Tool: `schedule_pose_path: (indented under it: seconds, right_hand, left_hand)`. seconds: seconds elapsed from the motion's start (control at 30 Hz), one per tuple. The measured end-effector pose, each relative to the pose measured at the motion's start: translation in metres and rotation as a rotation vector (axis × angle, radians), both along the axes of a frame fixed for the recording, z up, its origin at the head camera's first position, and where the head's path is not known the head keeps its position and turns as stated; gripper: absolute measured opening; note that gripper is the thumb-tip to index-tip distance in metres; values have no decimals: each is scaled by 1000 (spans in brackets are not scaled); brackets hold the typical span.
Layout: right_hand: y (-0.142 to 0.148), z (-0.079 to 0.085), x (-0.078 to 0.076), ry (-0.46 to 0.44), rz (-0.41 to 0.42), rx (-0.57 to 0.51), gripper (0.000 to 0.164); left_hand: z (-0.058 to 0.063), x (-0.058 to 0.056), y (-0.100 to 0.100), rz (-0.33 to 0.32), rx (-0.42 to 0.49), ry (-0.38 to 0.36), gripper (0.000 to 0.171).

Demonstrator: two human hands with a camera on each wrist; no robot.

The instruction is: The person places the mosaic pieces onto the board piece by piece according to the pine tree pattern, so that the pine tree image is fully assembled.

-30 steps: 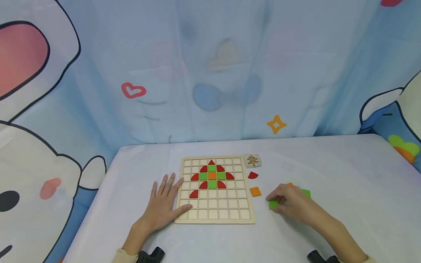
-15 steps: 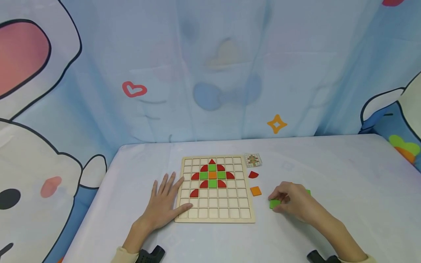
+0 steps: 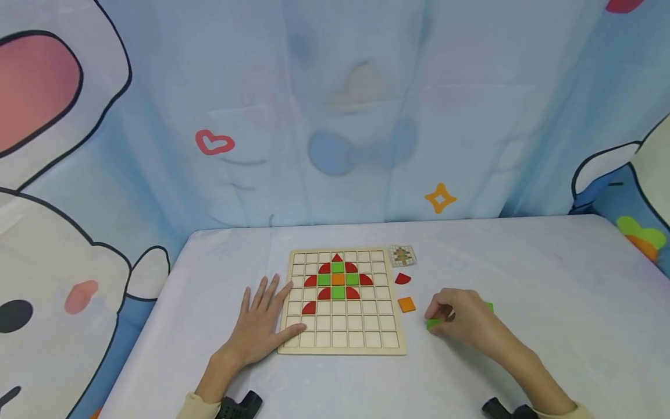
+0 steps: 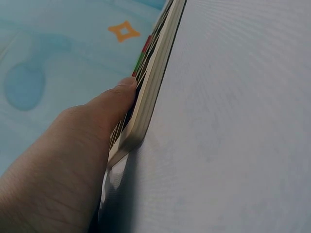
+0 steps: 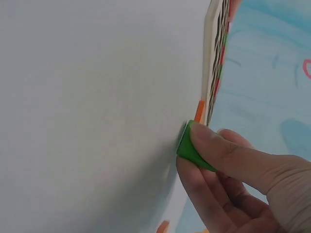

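Note:
My left hand [image 3: 260, 320] lies with spread fingers on the left edge of a wooden grid board [image 3: 366, 337], its thumb on the lower left cells. In the board sit red, green and orange tiles, such as an orange square [image 3: 338, 279] ringed by green squares and red quarter-round pieces. A lone red quarter-round piece [image 3: 309, 308] lies in a lower row. Right of the board, my right hand [image 3: 463, 314] pinches a green square tile [image 5: 191, 151] between thumb and fingers, tilted up in the right wrist view.
Beside the board lie a small pattern card [image 3: 402, 256], a red piece [image 3: 402, 279] and an orange square tile [image 3: 406, 305]. Another green tile [image 3: 489, 306] is mostly hidden behind the right hand. A printed curtain [image 3: 335, 116] hangs behind the white table [image 3: 576, 326].
The green tile in my right hand has tilted, and less of it shows in the head view. The right hand has shifted slightly; my left hand and the board stay put.

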State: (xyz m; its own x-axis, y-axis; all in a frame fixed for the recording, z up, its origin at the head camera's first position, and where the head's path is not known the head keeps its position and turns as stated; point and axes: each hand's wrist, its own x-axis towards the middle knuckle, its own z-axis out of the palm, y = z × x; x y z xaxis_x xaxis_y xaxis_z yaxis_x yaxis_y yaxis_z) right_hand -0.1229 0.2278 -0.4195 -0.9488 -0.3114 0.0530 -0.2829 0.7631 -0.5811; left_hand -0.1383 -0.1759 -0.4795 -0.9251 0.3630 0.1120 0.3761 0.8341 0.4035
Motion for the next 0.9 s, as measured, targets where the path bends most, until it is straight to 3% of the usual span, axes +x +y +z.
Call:
schedule_pose_path:
  seconds: [0.17,0.43,0.67,0.9]
  right_hand:
    - [-25,7,-5,61,66,-68,26]
    - [-79,20,-31,45,214,-116,19]
    - [-122,13,-51,13,301,-165,12]
    - [-152,4,-57,-24,320,-174,12]
  left_hand:
    - [-1,0,0,3,-5,17,90]
    - [3,0,2,-4,17,-9,89]
    - [3,-2,1,-2,-15,-45,89]
    - [3,-1,0,-4,-10,-35,88]
